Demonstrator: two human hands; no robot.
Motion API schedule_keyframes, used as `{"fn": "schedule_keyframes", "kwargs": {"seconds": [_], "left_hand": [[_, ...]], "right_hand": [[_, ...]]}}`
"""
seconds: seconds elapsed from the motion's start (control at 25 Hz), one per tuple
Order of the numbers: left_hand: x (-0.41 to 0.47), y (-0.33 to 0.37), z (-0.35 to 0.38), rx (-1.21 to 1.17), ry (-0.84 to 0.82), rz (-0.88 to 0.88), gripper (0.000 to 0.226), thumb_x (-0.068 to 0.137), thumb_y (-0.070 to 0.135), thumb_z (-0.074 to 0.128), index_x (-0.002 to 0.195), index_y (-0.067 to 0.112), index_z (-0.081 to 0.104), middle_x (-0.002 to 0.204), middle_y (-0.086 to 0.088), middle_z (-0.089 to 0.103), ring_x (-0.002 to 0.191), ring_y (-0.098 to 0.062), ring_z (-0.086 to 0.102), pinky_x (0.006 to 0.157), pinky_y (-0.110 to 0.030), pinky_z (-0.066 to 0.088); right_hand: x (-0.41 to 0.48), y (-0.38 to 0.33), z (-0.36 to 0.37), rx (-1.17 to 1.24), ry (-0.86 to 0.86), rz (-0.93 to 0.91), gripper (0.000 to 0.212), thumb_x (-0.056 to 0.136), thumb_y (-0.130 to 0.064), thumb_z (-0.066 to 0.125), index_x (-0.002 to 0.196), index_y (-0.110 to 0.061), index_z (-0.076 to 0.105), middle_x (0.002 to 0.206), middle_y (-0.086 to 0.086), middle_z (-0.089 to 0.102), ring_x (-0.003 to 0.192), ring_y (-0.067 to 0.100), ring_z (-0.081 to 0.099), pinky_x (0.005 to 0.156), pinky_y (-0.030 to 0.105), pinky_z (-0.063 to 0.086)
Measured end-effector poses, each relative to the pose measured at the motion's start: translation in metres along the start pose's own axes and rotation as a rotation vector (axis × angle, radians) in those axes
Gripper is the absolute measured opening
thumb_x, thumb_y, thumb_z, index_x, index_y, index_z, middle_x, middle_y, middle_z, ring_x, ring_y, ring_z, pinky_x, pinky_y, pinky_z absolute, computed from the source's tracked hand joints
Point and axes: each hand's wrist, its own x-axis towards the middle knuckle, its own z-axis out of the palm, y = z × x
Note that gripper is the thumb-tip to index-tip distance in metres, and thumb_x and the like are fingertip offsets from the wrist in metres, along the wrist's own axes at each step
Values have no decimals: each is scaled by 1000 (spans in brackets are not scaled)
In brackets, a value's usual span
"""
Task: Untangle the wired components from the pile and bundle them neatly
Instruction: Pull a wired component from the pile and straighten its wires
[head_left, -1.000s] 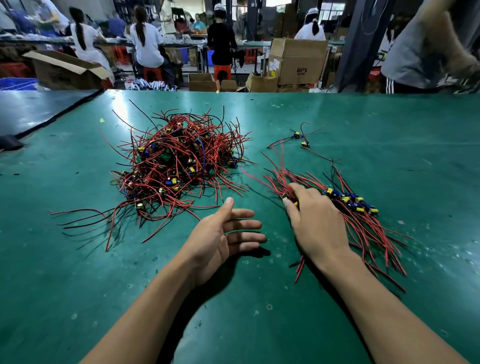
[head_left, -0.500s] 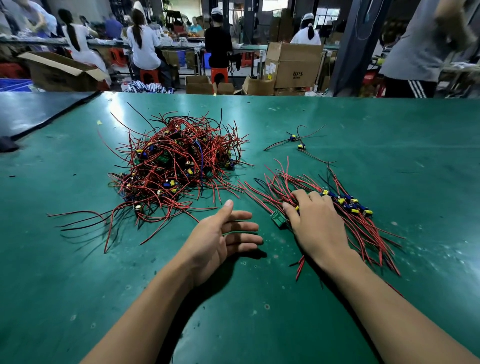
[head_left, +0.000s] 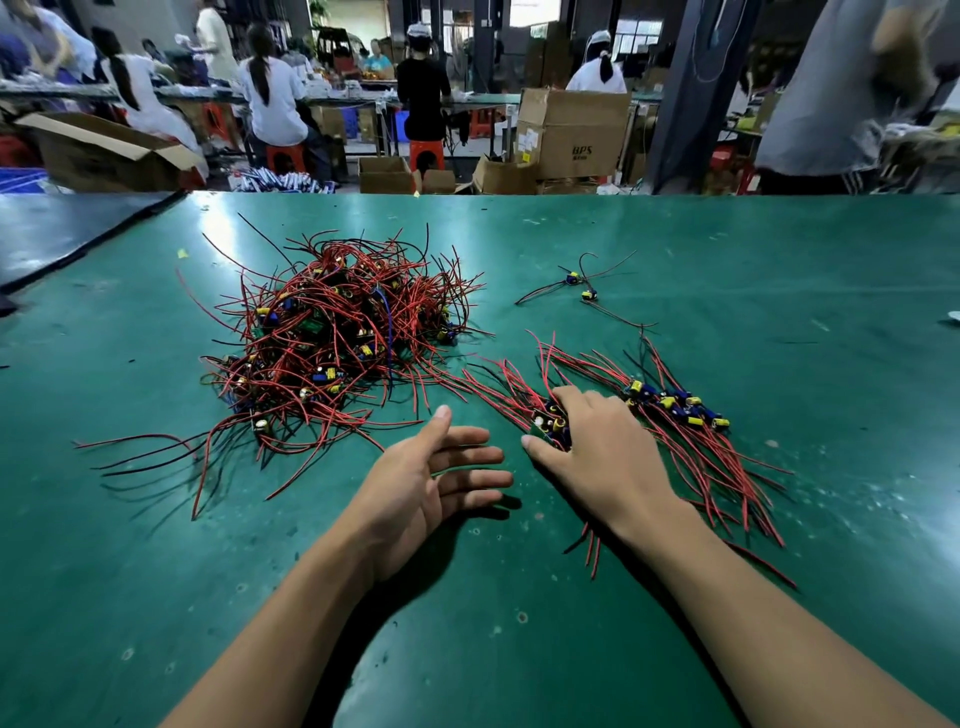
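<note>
My right hand (head_left: 608, 460) has raked a few wired components (head_left: 549, 420) leftward off the sorted bundle (head_left: 680, 415), fingers curled over them, thumb flat on the green table (head_left: 779, 270), my left hand (head_left: 415, 488) open beside it, holding nothing, tangled pile (head_left: 332, 338) left of the table's middle.

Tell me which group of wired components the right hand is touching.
The flat row on the right, under the right hand; the tangled pile and the two loose pieces lie untouched.
</note>
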Motion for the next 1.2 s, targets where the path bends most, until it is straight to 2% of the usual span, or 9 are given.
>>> {"fn": "schedule_keyframes", "kwargs": {"seconds": [0.16, 0.28, 0.36, 0.48, 0.72, 0.84, 0.96, 1.08, 1.2], "left_hand": [[1, 0, 0, 0, 5, 0, 51, 97, 44, 43, 109, -3, 61, 95, -20, 73, 79, -32, 72, 64, -35, 60], [1, -1, 0, -1, 5, -1, 51, 97, 44, 44, 109, -2, 61, 94, -19, 73, 78, -31, 72, 65, -35, 61], [1, 0, 0, -8, 6, 0, 50, 97, 44, 44, 109, -2, 61, 93, -19, 73, 77, -31, 72, 66, -36, 61], [0, 0, 1, -16, 6, -7, 51, 97, 44, 44, 109, -2, 60, 93, -20, 72, 76, -32, 72, 63, -35, 60], [2, 2, 2, -11, 8, -10, 50, 98, 43, 43, 109, -3, 60, 92, -20, 72, 73, -31, 71, 61, -35, 60], [0, 2, 4, -13, 31, -1, 46, 99, 39, 45, 110, -4, 59, 91, -20, 70, 70, -29, 70, 61, -35, 60], [1, 1, 6, -42, 125, 98, 33, 99, 26, 50, 106, -5, 60, 82, -17, 67, 56, -22, 64, 53, -29, 57], [6, 3, 2, 43, 287, 272, 15, 99, 12, 51, 101, 1, 61, 78, -13, 63, 46, -16, 57, 45, -23, 48], [14, 3, -11, 146, 520, 394, 6, 96, 6, 53, 99, 10, 55, 85, -15, 59, 47, -17, 54, 42, -27, 45]], "right_hand": [[3, 3, -5, 94, 116, -17, 57, 85, -50, 67, 131, -19, 55, 119, 8, 64, 110, 31, 52, 92, 39, 45], [20, 18, -21, 111, 270, 81, 59, 84, -51, 70, 129, -16, 57, 115, 11, 65, 107, 34, 54, 89, 41, 46], [32, 31, -27, 3, 235, 209, 60, 85, -55, 66, 129, -16, 56, 120, 13, 63, 112, 36, 51, 91, 44, 44], [28, 43, -17, -111, 59, 342, 64, 89, -58, 60, 140, -21, 47, 135, 12, 52, 124, 39, 45, 99, 49, 38], [26, 41, -10, -115, 84, 331, 67, 89, -62, 58, 142, -23, 44, 136, 12, 50, 124, 39, 48, 103, 50, 38], [22, 29, -8, -203, 91, 326, 71, 87, -64, 58, 144, -24, 43, 146, 12, 45, 139, 39, 34, 115, 56, 23], [19, -1, -5, -203, 180, 216, 64, 88, -55, 61, 142, -22, 49, 149, 13, 43, 145, 37, 24, 118, 60, 11], [18, -44, 9, -70, 272, -40, 41, 90, -45, 62, 123, -20, 66, 130, 9, 59, 130, 31, 44, 111, 49, 24], [28, -83, 27, 324, 66, -89, 27, 96, -35, 57, 111, -18, 72, 113, 7, 67, 107, 28, 59, 96, 38, 44]]}}
